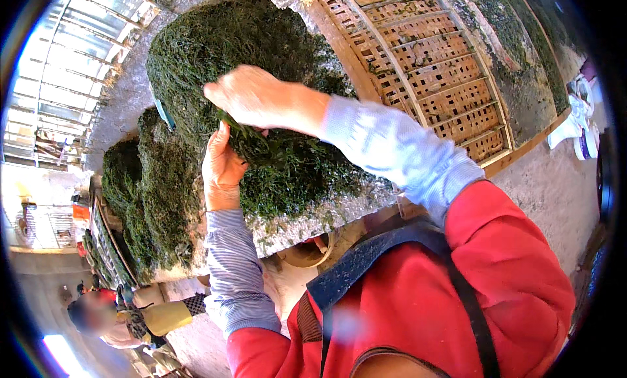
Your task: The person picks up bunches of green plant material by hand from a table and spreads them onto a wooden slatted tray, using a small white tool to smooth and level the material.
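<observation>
A large heap of dark green, stringy plant matter [215,35] lies on a grey stone-like ledge [294,224] in front of me. Both my hands meet at the near side of this heap. My left hand [223,165] has its thumb raised and its fingers curled in toward a bunch of green strands [245,136]. Just above it, my right hand [251,97] is closed over the upper part of the same bunch, slightly smeared by motion. The strands hide some of the fingers of both hands.
A wooden frame with woven slats [450,84] lies at the right. More green heaps [163,188] sit at the left, with a blue strip [163,115] between. A round tub [310,250] stands below the ledge. Another person [130,319] works at the lower left.
</observation>
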Tool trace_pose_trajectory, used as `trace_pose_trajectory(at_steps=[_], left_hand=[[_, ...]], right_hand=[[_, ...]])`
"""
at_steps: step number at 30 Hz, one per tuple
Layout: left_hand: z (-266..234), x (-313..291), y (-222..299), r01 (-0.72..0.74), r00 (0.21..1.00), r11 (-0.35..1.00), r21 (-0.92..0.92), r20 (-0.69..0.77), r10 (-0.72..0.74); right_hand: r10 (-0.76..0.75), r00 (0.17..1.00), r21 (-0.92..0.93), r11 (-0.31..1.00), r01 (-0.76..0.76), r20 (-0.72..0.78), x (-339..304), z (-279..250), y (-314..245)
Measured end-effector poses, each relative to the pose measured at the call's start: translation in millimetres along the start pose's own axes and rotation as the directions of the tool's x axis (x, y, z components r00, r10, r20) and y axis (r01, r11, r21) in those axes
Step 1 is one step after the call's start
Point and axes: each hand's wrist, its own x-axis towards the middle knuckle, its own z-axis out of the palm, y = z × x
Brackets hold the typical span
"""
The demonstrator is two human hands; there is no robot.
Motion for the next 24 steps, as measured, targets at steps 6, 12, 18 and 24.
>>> trace_pose_trajectory(at_steps=[6, 12, 18, 24], left_hand=[[30.2, -13.3, 28.3, 0.001, 0.968, 0.995, 0.101, 0.251, -0.026], [54.8, -32.5, 69.7, 0.028, 0.974, 1.000, 0.006, 0.223, -0.028], [57.1, -61.2, 135.6, -0.162, 0.906, 0.961, -0.225, 0.352, 0.235], [3.6, -58.8, 70.0, -0.169, 0.973, 0.960, 0.222, -0.118, 0.198]], right_hand=[[0.120, 0.973, 0.713, 0.663, -0.227, 0.198, -24.8, 42.2, 81.8], [0.055, 0.686, 0.632, 0.344, -0.695, 0.725, -66.6, 55.2, 18.8], [0.542, 0.632, 0.455, 0.439, -0.775, 0.553, -159.9, 109.4, 62.9], [0.370, 0.637, -0.286, 0.929, -0.236, 0.676, -140.2, 36.2, -7.1]])
